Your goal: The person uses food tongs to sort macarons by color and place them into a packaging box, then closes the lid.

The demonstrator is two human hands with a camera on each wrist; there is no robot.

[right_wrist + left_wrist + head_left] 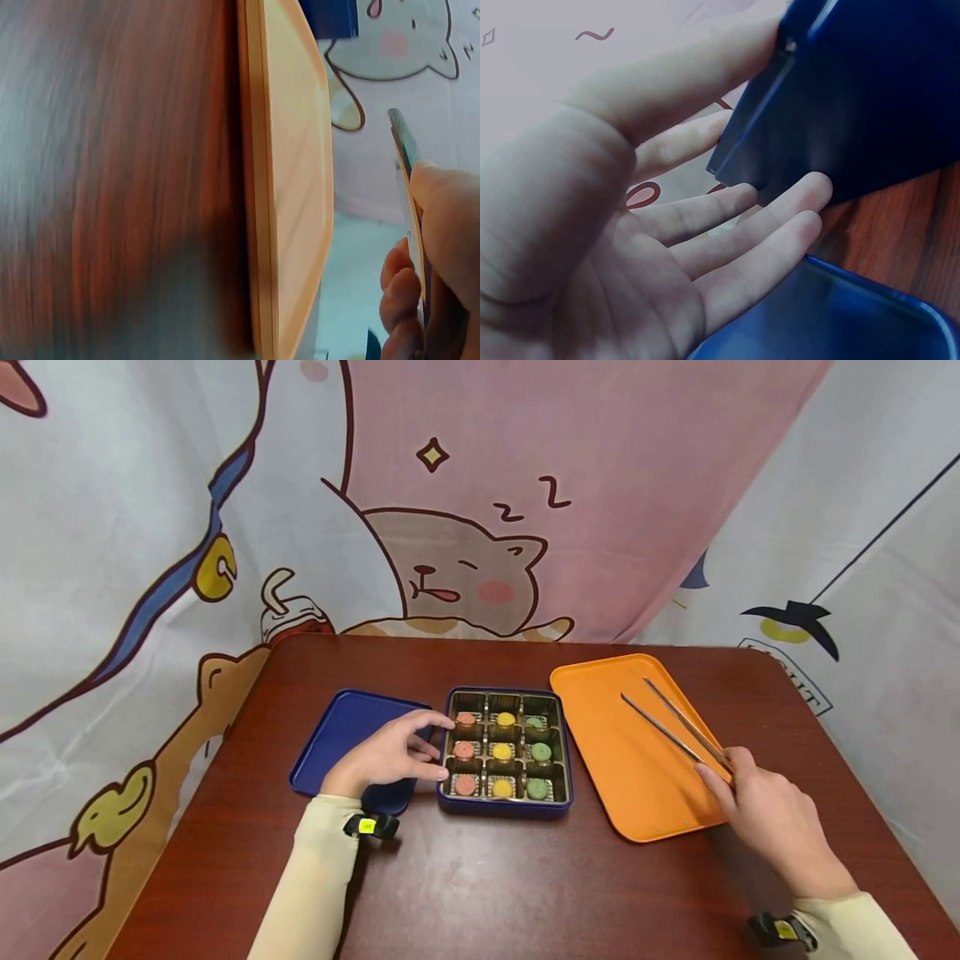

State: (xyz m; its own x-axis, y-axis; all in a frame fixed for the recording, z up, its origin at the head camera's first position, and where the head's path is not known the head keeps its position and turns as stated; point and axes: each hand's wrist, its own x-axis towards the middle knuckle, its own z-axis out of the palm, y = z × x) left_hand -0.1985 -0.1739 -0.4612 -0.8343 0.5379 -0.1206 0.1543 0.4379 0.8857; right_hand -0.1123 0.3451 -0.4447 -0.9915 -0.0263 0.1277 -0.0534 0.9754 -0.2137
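Observation:
A dark blue square tin (506, 808) holds a divided tray of small round sweet-like pieces. They stand in columns: pink (465, 750), yellow (502, 752) and green (541, 752), one in each compartment. My left hand (393, 752) touches the tin's left side with thumb and forefinger; in the left wrist view the other fingers (757, 255) extend loosely beside it. Long metal tongs (663, 727) are gripped in my right hand (776, 818), their two arms apart above the orange tray (637, 810). The right wrist view shows the thumb pressing the tongs (405, 139).
A blue lid (352, 727) lies left of the tin, partly under my left hand. The orange tray sits close to the tin's right side, with a few small crumbs near its front edge. Behind the brown table (480, 885) hangs a cartoon-printed cloth (637, 485).

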